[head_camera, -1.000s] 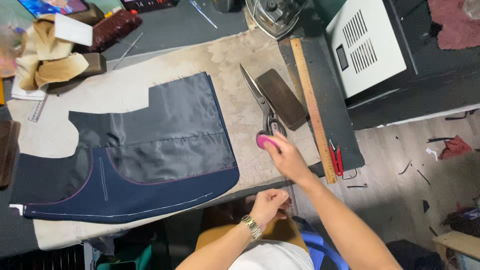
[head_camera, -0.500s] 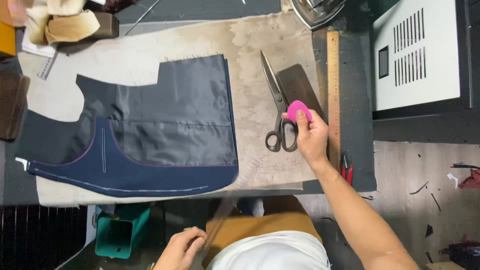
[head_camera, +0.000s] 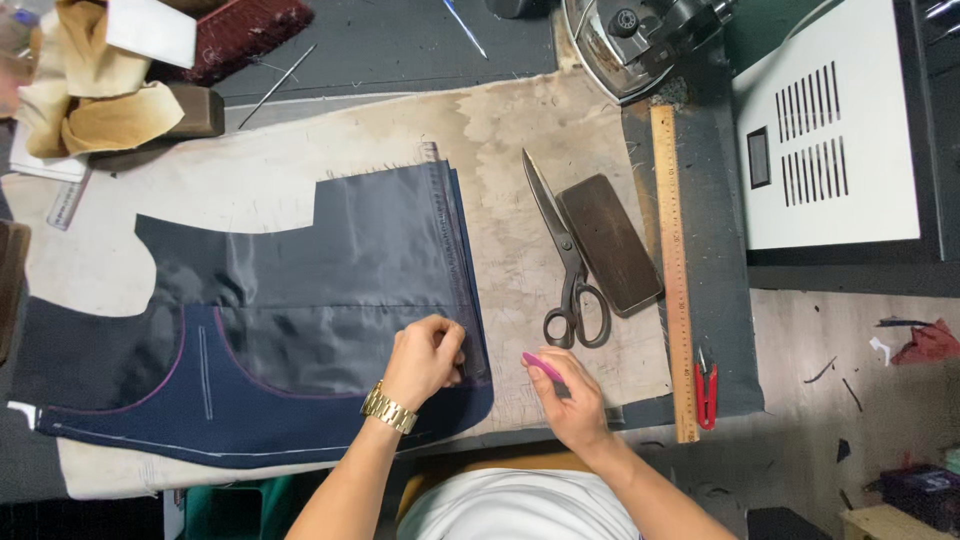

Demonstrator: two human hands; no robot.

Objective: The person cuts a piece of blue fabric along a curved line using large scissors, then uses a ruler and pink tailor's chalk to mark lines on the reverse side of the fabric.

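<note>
Left hand [head_camera: 428, 360] covers part of the navy garment panel [head_camera: 300, 330]. Iron [head_camera: 640, 40] cut by top edge; red fabric scrap [head_camera: 930, 342] cut at right.

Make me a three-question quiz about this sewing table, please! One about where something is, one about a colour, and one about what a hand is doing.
1. Where do the big scissors lie?
A. On top of the dark fabric
B. Between the dark fabric and the dark oblong block
C. On the floor

2. What colour is the small piece in the right hand?
A. Pink
B. Green
C. White

3. What is the left hand doing?
A. Holding the scissors
B. Hanging off the table
C. Pressing on the dark fabric

Answers:
1. B: the scissors rest on the pale cloth, with the dark fabric on one side and the dark oblong block on the other.
2. A: the small piece pinched in the fingers is pink.
3. C: the fingers lie flat near the fabric's edge.
</note>
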